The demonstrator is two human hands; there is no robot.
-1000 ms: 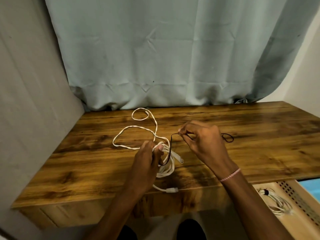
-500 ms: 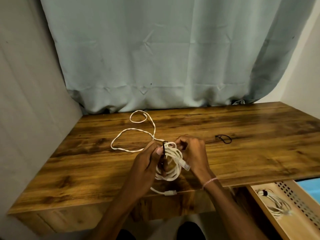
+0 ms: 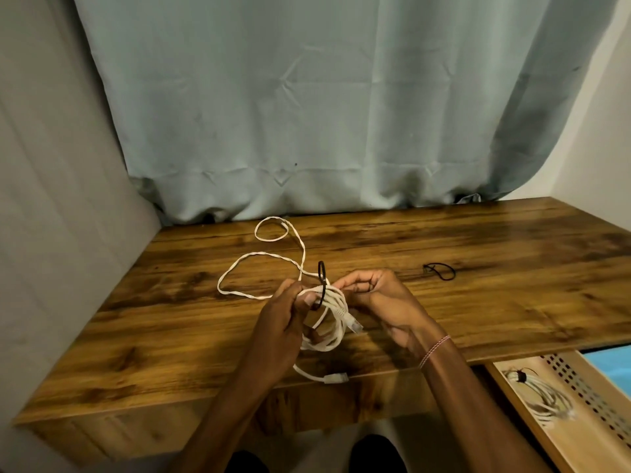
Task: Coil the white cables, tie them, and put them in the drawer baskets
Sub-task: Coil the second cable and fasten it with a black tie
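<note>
A coiled white cable [image 3: 333, 308] hangs between my hands over the wooden table [image 3: 478, 302]. My left hand [image 3: 280, 322] grips the coil from the left, thumb pressed on the strands. A black tie [image 3: 321, 279] wraps the top of the coil, its end sticking up. My right hand [image 3: 379, 298] pinches the coil at the tie from the right. One plug points right, another plug end [image 3: 333, 377] rests at the table's front edge. A second loose white cable [image 3: 269, 259] lies in loops behind my left hand.
Another black tie [image 3: 440, 270] lies on the table to the right. At lower right an open drawer basket [image 3: 587, 421] holds a tied white cable coil [image 3: 543, 392]. A grey-green curtain hangs behind the table, a wall stands at the left.
My right hand brought the black tie from mid-air to the coil and wound it round the strands. The tie's end now sticks up above the coil.
</note>
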